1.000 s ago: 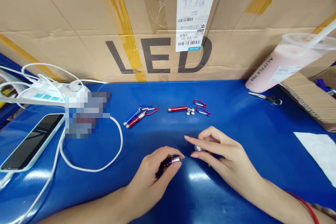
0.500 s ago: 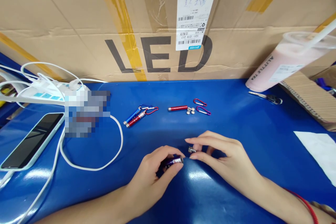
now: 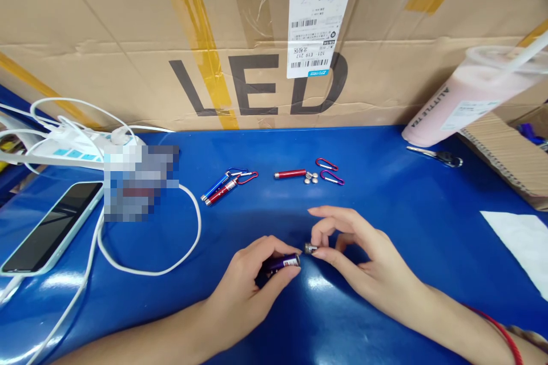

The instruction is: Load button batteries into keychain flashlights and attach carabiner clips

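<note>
My left hand [image 3: 261, 276] is closed around a purple keychain flashlight tube [image 3: 286, 262], its labelled end pointing right toward the other hand. My right hand [image 3: 355, 245] pinches a small silver cylindrical piece [image 3: 310, 248] between thumb and fingers, with the index finger raised. A short gap separates this piece from the tube's end; whether it is a cap or stacked cells I cannot tell. Beyond the hands lie a red tube [image 3: 290, 174], several silver button cells [image 3: 311, 178], a red carabiner [image 3: 326, 165] and a purple carabiner [image 3: 332, 177].
A blue flashlight [image 3: 215, 187] and a red flashlight [image 3: 221, 191] lie left of centre. Farther left are a phone [image 3: 53, 228], white cables and a power strip [image 3: 72, 148]. A big carton [image 3: 128, 40] backs the blue table. At right: a pink drink cup [image 3: 454, 102], keys [image 3: 434, 155], paper [image 3: 516, 245].
My right hand has shifted the silver piece slightly left, closer to the tube, and its index finger has lifted. The left hand stays almost still. The view has tilted a little.
</note>
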Action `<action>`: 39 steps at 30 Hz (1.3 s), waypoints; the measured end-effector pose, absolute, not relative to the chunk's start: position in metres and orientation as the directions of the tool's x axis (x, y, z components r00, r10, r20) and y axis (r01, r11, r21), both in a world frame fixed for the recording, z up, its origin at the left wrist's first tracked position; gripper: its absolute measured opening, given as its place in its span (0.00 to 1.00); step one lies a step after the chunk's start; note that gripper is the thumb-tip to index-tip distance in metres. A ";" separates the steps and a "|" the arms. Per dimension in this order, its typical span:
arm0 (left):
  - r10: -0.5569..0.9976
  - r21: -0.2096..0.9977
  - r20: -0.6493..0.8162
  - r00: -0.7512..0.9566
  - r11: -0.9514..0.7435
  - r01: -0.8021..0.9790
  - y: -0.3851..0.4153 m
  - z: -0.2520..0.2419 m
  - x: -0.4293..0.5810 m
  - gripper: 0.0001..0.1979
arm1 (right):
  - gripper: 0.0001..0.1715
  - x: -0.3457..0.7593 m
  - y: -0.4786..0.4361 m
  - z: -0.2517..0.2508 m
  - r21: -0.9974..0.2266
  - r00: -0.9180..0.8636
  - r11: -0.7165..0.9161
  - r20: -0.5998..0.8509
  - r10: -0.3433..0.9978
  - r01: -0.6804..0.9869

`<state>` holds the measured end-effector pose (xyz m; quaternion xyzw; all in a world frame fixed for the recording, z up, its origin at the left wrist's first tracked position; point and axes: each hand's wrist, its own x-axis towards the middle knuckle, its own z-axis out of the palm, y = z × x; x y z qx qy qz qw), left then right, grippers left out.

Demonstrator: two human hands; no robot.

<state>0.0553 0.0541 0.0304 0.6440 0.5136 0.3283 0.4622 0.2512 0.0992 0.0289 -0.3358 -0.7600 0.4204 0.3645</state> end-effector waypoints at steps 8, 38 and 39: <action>0.976 0.897 0.014 0.216 -0.108 0.429 0.056 0.031 0.052 0.06 | 0.24 0.251 0.102 0.027 -0.857 -0.502 0.424 0.240 0.831 0.292; 0.970 0.548 0.122 0.211 -0.243 0.800 0.083 0.023 0.040 0.10 | 0.15 0.254 0.106 0.026 -0.649 -0.560 0.523 0.176 0.810 0.553; 0.967 0.535 0.146 0.210 -0.256 0.805 0.083 0.024 0.042 0.11 | 0.14 0.254 0.105 0.026 -0.633 -0.567 0.540 0.188 0.802 0.555</action>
